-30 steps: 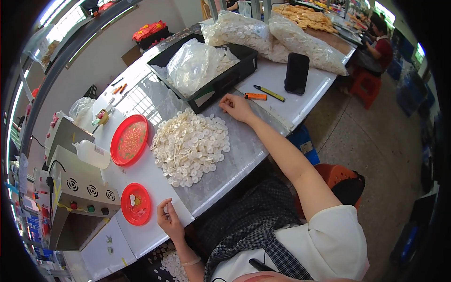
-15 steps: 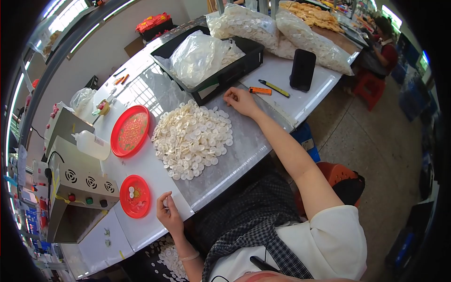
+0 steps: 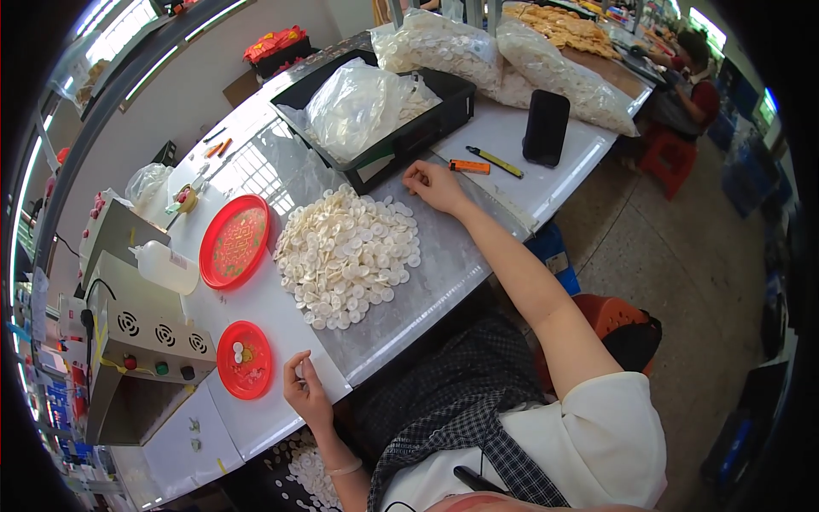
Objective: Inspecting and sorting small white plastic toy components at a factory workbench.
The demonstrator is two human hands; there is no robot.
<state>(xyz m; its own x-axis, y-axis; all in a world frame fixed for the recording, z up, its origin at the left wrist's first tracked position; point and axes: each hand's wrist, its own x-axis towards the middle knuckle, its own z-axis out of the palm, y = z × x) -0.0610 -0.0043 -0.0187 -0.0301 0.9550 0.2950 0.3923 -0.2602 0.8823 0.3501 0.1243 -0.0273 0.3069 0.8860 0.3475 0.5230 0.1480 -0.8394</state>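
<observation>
On the table's grey top lies a heap of small round white disc buttons (image 3: pixel 350 252). My right hand (image 3: pixel 435 186) rests beyond the heap, beside the black crate's near corner. Its fingers are curled with the tips down, and anything in them is hidden. At the table's near edge is my left hand (image 3: pixel 307 391), loosely bent, a gap showing between thumb and fingers and nothing plainly held. Nearest to it, on the left, sits a small red plate (image 3: pixel 246 381) with a few white buttons. A larger red plate (image 3: pixel 256 209) with a gold pattern stands left of the heap.
The black crate (image 3: pixel 415 141) holds a plastic bag. Beyond it lie clear bags of buttons (image 3: pixel 444 47). An orange lighter (image 3: pixel 469 166), a yellow cutter (image 3: pixel 495 161) and a phone (image 3: pixel 546 128) sit at right. A metal machine (image 3: pixel 153 333) and squeeze bottle (image 3: pixel 166 264) stand at left.
The whole view has shifted very slightly. Both hands keep their places and poses, and the heap looks the same.
</observation>
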